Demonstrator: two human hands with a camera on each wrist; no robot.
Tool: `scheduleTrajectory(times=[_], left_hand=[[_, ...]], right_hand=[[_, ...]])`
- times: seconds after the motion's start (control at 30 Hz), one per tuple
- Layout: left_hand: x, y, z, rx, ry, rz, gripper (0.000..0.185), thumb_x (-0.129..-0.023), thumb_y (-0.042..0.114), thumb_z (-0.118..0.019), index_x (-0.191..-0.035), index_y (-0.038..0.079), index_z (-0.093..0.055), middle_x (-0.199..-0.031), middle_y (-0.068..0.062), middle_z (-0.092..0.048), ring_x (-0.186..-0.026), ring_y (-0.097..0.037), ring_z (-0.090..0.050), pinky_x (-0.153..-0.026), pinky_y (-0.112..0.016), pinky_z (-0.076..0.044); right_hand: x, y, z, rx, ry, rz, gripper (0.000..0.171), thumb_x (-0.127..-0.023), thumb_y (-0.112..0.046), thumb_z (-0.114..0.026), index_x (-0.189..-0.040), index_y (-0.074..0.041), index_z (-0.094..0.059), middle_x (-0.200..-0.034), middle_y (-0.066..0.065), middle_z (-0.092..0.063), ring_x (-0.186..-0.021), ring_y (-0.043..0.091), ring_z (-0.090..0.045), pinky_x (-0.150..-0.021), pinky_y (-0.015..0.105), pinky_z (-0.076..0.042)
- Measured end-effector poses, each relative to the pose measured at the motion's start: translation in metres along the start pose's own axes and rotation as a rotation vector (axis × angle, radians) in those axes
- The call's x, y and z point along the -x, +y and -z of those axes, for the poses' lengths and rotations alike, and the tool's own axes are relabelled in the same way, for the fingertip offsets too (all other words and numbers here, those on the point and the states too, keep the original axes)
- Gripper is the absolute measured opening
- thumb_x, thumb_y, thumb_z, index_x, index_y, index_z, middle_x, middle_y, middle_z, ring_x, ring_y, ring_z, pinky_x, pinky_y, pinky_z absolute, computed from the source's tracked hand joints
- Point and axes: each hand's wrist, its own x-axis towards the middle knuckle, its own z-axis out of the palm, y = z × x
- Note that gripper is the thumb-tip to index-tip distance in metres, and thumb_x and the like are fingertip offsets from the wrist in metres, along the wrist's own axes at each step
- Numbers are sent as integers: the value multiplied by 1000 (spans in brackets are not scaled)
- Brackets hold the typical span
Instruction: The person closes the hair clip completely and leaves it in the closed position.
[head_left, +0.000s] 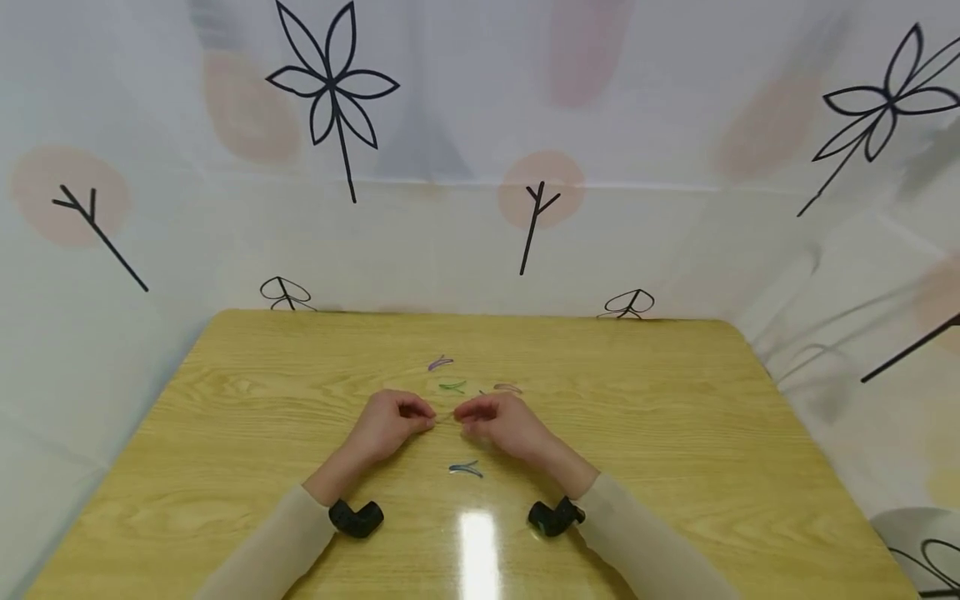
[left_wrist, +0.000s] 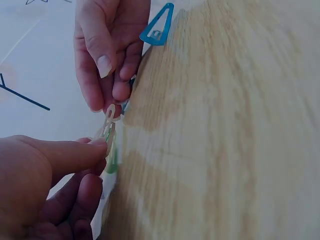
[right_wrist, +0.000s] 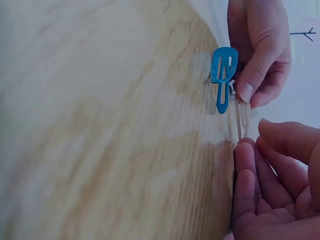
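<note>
Held between both hands, just above the yellow wooden table (head_left: 675,433): a small, pale beige snap hair clip of thin metal (left_wrist: 108,127). Long axis running straight from one hand to the other, roughly level with the table top and parallel to its near edge. Left hand (head_left: 390,425) pinching one end between thumb and curled fingers; right hand (head_left: 497,423) pinching the opposite end the same way. So neither hand nearer than the other: clip spanning the narrow gap between the fingertips, one end to each side.

Seen from the left wrist, clip pointing away from the left thumb up toward the right hand's fingertips (left_wrist: 104,65). Seen from the right wrist, only a thin pale sliver of it showing (right_wrist: 242,117), standing between the two sets of fingers.

Relative to the held clip, other hair clips lying flat on the table and untouched:
- blue metal snap clip (head_left: 466,469), on the near side, towards the person, just below the gap between the hands; also plain in the right wrist view (right_wrist: 223,75);
- green clip (head_left: 452,386), just beyond it;
- purple clip (head_left: 440,363), farther beyond, toward the back edge;
- pinkish clip (head_left: 507,388), beyond and slightly to the right.

Any pull, bend or snap likely to act along that hand-to-hand axis.
</note>
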Motion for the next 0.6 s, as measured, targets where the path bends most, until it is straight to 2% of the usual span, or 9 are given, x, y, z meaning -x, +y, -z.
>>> scheduleTrajectory(times=[0.1, 0.23, 0.47, 0.6], left_hand=[[2, 4, 2, 10, 10, 3, 13, -87, 24, -79, -87, 11, -78, -85, 7, -69, -77, -11, -61, -74, -34, -50], [2, 6, 3, 42, -3, 9, 11, -88, 23, -79, -88, 12, -78, -87, 7, -69, -78, -13, -61, -74, -34, -49], [1, 10, 4, 82, -31, -27, 5, -88, 19, -78, -91, 15, -78, -89, 6, -69, -79, -15, -60, -72, -33, -49], [3, 11, 5, 96, -47, -47, 8, -88, 18, -78, -92, 11, -78, -90, 5, -69, -80, -16, -60, -73, -32, -49]], right_hand=[[-1, -3, 2, -29, 12, 10, 23, -95, -8, -68, -118, -5, -71, -111, 6, -71, -104, 19, -65, -95, 40, -48], [-1, -6, 3, -50, 33, 32, 24, -95, -6, -67, -118, -1, -70, -111, 8, -71, -105, 21, -66, -92, 38, -50], [-1, -9, 4, -31, 65, 43, 22, -96, -9, -67, -116, -1, -71, -110, 6, -71, -103, 20, -65, -88, 36, -52], [-1, -13, 3, 17, 59, 47, 17, -96, -13, -67, -109, -6, -76, -107, 2, -72, -99, 18, -64, -86, 37, -50]])
